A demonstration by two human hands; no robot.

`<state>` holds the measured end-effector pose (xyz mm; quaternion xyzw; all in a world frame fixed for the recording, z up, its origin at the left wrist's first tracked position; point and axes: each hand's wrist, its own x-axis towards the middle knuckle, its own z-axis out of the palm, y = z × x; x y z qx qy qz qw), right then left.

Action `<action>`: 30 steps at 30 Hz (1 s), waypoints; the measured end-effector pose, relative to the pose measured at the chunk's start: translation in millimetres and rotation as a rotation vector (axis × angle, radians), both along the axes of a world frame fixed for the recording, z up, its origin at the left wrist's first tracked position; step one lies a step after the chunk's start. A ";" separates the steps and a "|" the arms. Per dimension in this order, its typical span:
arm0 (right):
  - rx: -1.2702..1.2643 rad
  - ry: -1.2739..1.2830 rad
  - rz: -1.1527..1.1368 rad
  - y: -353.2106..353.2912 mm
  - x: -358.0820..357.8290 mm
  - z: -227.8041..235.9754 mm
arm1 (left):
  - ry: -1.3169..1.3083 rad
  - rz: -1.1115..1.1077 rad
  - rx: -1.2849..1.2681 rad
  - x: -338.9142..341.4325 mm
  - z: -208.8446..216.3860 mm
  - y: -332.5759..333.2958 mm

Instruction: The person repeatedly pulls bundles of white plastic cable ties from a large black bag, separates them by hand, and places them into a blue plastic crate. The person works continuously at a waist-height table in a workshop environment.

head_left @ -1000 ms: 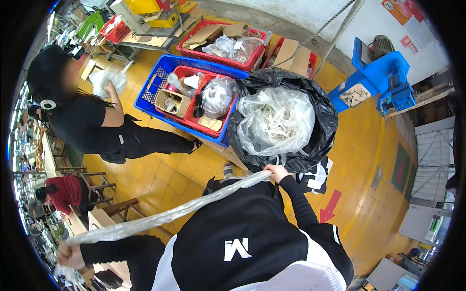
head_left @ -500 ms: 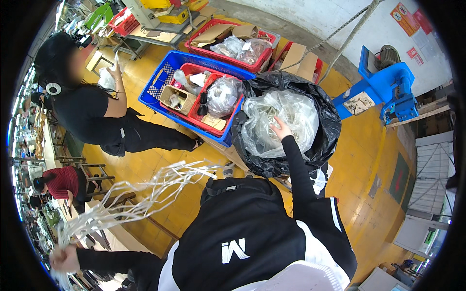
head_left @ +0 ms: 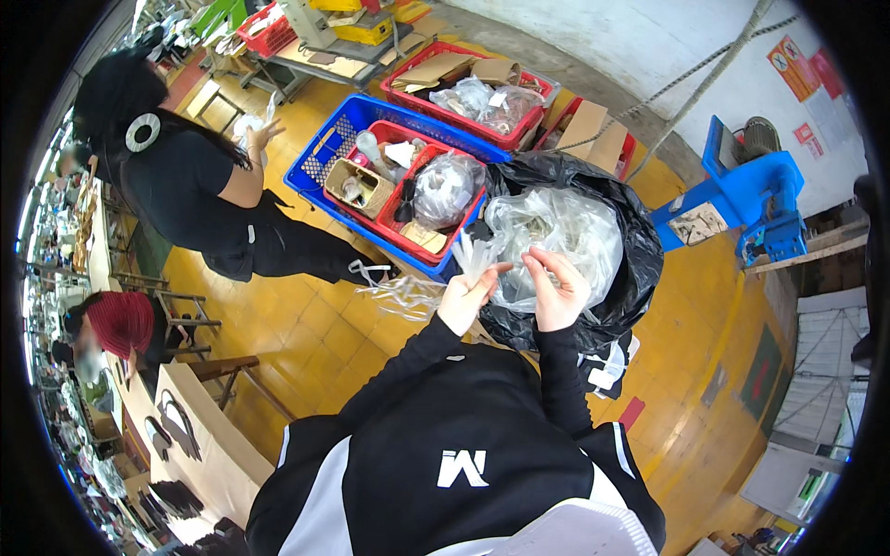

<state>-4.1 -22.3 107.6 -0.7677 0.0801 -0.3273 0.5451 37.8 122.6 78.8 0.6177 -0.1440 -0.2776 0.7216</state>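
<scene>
Yellow tiled floor point(head_left: 306, 357) below; left hand point(head_left: 464, 301) clasps long, translucent white plastic strips point(head_left: 474, 260), nine o'clock of the round black plastic bag point(head_left: 643, 243); likely light, slippery, best held mid-bundle; right hand point(head_left: 558, 287) curled, pinch unclear.

Head cam, L fisheye, facing down, wide FOV

The person wears a black fabric top point(head_left: 408, 417) with curved white side panels point(head_left: 320, 500) and an angular white emblem point(head_left: 472, 472) on its front. Loose outer sleeves point(head_left: 603, 451) carry a narrow white stripe point(head_left: 624, 451); close-fitting long black sleeves point(head_left: 556, 375) reach the wrists. The left hand point(head_left: 461, 301) and right hand point(head_left: 561, 292) are bare.
</scene>
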 end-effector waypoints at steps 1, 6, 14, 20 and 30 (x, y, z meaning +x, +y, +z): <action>-0.113 0.004 -0.036 -0.7 -4.2 3.6 | 0.072 -0.091 -0.037 1.9 5.5 -0.4; -0.102 -0.132 -0.061 9.5 -27.6 12.5 | 0.526 -0.217 -0.312 -5.3 33.8 -14.1; 0.188 0.097 0.505 13.8 -68.4 -20.0 | 0.363 0.124 -0.699 33.1 51.6 -2.2; 0.302 0.684 0.657 -32.0 -105.7 -112.1 | -0.049 0.385 -0.914 101.3 98.7 169.2; -0.056 0.735 0.273 -57.1 -69.6 -119.4 | 0.134 0.399 -0.513 49.6 70.9 180.2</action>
